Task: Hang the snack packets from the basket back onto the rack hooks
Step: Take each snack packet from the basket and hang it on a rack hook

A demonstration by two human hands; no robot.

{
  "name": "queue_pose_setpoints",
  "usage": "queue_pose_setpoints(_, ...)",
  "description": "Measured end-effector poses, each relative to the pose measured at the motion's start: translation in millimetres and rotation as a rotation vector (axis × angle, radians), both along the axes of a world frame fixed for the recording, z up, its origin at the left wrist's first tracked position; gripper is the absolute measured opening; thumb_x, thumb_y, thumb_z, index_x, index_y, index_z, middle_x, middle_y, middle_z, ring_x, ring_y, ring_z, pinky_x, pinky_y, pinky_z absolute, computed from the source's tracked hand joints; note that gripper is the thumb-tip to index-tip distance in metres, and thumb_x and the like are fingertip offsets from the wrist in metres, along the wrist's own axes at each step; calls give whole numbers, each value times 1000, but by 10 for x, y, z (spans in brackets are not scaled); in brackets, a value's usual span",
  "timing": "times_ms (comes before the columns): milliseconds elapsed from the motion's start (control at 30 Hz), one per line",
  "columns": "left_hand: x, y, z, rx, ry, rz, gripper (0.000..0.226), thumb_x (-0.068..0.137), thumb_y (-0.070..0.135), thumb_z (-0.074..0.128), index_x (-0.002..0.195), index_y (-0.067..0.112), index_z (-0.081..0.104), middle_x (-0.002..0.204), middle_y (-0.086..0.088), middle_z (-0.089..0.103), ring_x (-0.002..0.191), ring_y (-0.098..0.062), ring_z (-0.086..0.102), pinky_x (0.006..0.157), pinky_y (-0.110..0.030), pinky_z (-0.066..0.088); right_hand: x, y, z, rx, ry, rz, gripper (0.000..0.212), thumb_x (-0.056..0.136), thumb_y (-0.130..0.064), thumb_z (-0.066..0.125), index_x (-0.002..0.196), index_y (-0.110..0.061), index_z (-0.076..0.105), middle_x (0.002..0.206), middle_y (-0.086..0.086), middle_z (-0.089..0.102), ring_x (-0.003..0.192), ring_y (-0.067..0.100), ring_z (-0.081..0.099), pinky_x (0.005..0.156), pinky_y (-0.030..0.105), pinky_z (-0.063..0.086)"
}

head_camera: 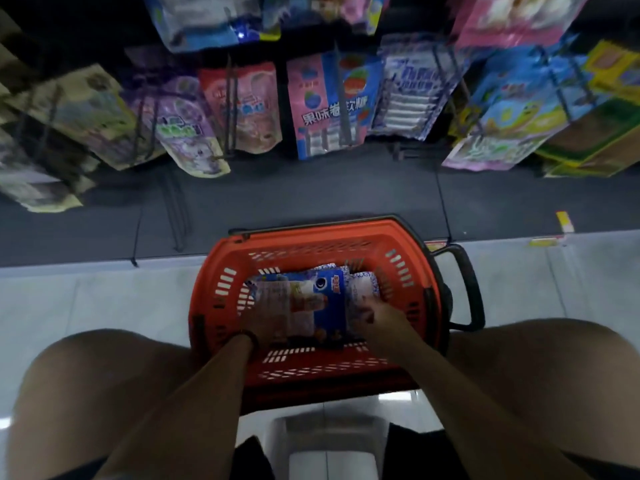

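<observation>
A red basket (221, 271) stands on the floor between my knees, below the rack. Several snack packets lie in it: a blue one (329, 299) on top and white-and-blue ones (362, 284) beside it. Both my hands reach into the basket. My left hand (265, 322) is blurred at the left edge of the packets, and its grip is unclear. My right hand (375, 317) has curled fingers on the white-and-blue packet next to the blue one. Above, the rack hooks (341, 98) carry rows of hanging packets, among them a pink-and-blue one (311, 109).
Bare black hooks (403, 152) stick out at the rack's lower right and others (175, 216) at the lower left. The basket's black handle (465, 282) juts out to the right. My bare knees flank the basket, and a white stool (329, 441) is under me.
</observation>
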State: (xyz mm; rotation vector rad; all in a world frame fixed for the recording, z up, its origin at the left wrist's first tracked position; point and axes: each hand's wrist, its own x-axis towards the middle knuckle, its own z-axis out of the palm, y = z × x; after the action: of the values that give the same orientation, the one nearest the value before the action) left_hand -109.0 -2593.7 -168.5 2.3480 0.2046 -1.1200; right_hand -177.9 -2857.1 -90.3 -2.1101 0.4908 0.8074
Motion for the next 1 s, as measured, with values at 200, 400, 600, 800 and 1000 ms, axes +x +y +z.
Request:
queue_pose_setpoints(200,31,-22,-150,-104,164,517,69,97,36,78,155,13,51,154,-19,56,138,-39,57,118,-50,46,-42,51,-145,-35,66,36,18,99,-27,64,88,-40,58,79,-17,63,71,-4,59,62,25,52)
queue_pose_setpoints(400,-20,-122,-203,-135,178,613,66,92,24,84,150,8,57,143,-22,65,123,-40,66,105,-52,56,-152,53,-171,-29,105,79,2,99,-31,63,100,-32,63,93,-12,68,81,-1,63,65,19,50)
queue_pose_setpoints(600,-87,-295,-31,-219,269,732,78,87,25,89,154,11,51,143,-20,64,123,-40,66,97,-55,61,-163,16,-106,-42,148,49,16,101,-29,62,113,-20,69,109,2,74,95,17,71,80,31,57)
queue_pose_setpoints(800,-150,-544,437,-466,281,917,60,91,11,83,144,-2,59,140,-29,66,114,-39,69,105,-61,54,-186,3,144,-25,47,-8,19,96,-32,66,80,-41,64,78,-16,67,83,13,68,64,20,42)
queue_pose_setpoints(1000,-382,-559,911,-594,134,972,56,91,16,85,142,4,65,144,-18,67,137,-40,61,117,-54,48,-312,-32,316,-76,64,-192,36,99,-44,64,88,-12,77,91,6,77,87,28,71,68,31,46)
